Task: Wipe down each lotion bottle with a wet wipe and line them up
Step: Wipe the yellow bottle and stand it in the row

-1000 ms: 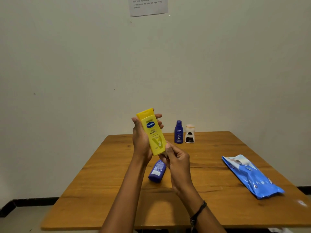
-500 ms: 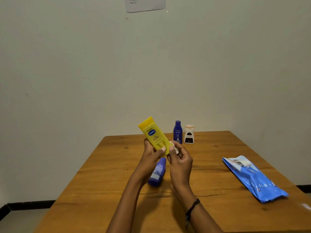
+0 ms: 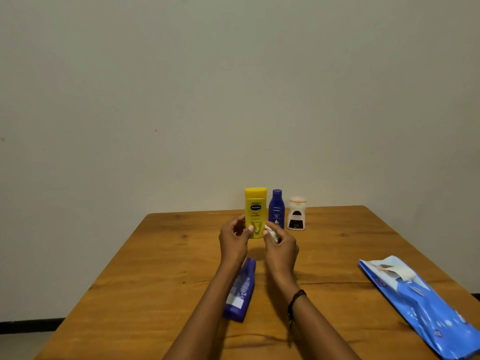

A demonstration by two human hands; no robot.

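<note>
A yellow lotion bottle (image 3: 255,209) stands upright at the far side of the wooden table (image 3: 155,268), in a row with a dark blue bottle (image 3: 276,207) and a small white bottle (image 3: 296,215) to its right. My left hand (image 3: 233,242) is at the yellow bottle's lower left, with the thumb on its front. My right hand (image 3: 281,249) is closed on a crumpled white wet wipe (image 3: 271,233) just right of the bottle's base. A purple bottle (image 3: 240,292) lies on its side between my forearms.
A blue pack of wet wipes (image 3: 426,310) with its flap peeled back lies near the table's right edge. A plain wall rises directly behind the table. A dark skirting strip runs along the floor at the lower left.
The yellow bottle, held tilted in the air before, now stands upright on the table to the left of the dark blue bottle. Both hands moved forward and down with it.
</note>
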